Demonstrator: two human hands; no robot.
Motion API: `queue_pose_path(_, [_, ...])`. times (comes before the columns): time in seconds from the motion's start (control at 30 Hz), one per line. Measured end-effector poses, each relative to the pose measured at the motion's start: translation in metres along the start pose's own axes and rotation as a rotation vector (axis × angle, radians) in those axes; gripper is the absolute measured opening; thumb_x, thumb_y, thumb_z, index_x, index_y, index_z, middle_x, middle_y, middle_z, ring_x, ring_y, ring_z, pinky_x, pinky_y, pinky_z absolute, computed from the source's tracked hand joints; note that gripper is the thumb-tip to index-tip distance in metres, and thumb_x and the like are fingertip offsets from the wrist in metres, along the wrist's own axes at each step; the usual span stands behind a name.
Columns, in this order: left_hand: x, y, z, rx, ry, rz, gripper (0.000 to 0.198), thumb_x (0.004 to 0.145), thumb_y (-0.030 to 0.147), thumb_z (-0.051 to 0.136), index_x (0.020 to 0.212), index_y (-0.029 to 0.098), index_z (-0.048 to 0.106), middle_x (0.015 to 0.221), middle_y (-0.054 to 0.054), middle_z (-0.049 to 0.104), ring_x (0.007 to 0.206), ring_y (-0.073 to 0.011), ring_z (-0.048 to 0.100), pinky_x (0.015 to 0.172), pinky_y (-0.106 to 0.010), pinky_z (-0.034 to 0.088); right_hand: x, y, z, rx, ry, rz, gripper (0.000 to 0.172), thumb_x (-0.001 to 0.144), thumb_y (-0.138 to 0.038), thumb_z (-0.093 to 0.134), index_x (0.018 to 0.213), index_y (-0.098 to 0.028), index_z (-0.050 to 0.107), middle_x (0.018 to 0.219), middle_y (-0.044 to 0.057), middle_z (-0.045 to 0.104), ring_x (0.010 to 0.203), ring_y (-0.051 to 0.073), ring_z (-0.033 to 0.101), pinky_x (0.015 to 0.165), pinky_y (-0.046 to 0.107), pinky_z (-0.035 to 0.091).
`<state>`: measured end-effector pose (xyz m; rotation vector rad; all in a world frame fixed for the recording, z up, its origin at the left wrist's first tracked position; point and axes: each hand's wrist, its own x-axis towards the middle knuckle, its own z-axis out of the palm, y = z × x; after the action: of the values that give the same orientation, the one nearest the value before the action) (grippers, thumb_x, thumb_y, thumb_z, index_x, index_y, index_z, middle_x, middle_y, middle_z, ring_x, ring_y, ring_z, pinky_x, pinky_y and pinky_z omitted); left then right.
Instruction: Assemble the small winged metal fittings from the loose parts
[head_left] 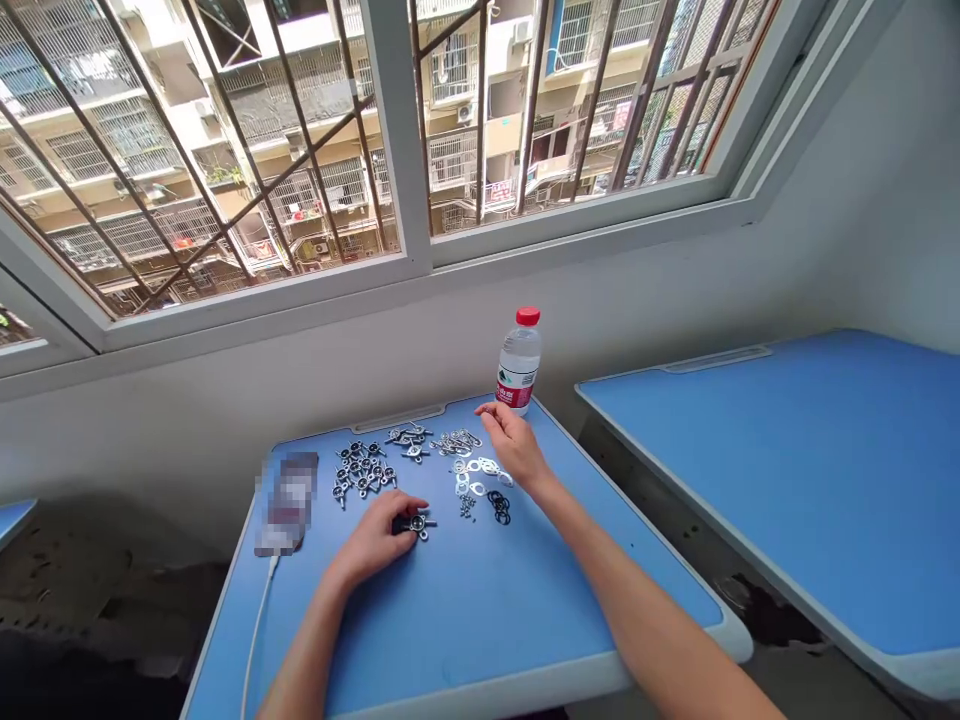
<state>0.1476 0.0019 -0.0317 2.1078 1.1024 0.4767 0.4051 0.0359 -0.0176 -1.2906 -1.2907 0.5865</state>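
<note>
On the blue table (465, 620), my left hand (379, 535) rests with its fingers curled around a metal part (418, 523) that has a dark piece at its left end. My right hand (514, 440) is raised in front of the bottle, its fingertips bunched; whatever they may hold is too small to make out. Below and left of it lie white flat gaskets (478, 489), black rings (499, 507) and tiny metal pieces (466, 505). Silvery flat pieces (456, 442) are farther back. A cluster of metal parts (362, 470) sits beyond my left hand, with several more (409, 435) beside it.
A water bottle (519, 360) with a red cap stands at the back edge. A phone (289, 505), blurred out, lies at the left with a white cable (259, 620). Another blue table (795, 470) is at the right, across a gap. A barred window is behind.
</note>
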Motion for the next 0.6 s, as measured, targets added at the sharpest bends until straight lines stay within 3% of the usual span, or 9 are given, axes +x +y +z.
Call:
queue_pose_path(0.17, [0.002, -0.006, 0.001, -0.032, -0.013, -0.008, 0.051, 0.067, 0.005, 0.051, 0.114, 0.019, 0.064, 0.099, -0.006, 0.06, 0.092, -0.019, 0.056, 0.087, -0.032, 0.045, 0.001, 0.011, 0.006, -0.297, -0.163, 0.0, 0.019, 0.085, -0.03, 0.044, 0.083, -0.019, 0.06, 0.062, -0.001, 0.056, 0.056, 0.016, 0.049, 0.056, 0.027, 0.034])
queue_pose_path(0.33, [0.002, -0.007, 0.002, -0.059, -0.008, -0.001, 0.053, 0.066, 0.004, 0.05, 0.115, 0.018, 0.063, 0.099, -0.006, 0.061, 0.092, -0.0193, 0.056, 0.087, -0.032, 0.045, -0.005, 0.015, 0.018, -0.524, -0.327, -0.037, 0.016, 0.086, -0.026, 0.049, 0.089, -0.02, 0.063, 0.061, -0.001, 0.058, 0.057, 0.016, 0.051, 0.056, 0.025, 0.03])
queue_pose_path(0.6, [0.001, -0.006, 0.003, -0.063, -0.008, -0.015, 0.056, 0.064, 0.004, 0.049, 0.117, 0.018, 0.062, 0.101, -0.006, 0.062, 0.095, -0.0201, 0.055, 0.089, -0.032, 0.043, -0.008, 0.01, 0.031, -0.776, -0.414, -0.022, 0.012, 0.089, -0.023, 0.054, 0.094, -0.02, 0.065, 0.074, 0.003, 0.068, 0.071, 0.019, 0.06, 0.058, 0.025, 0.028])
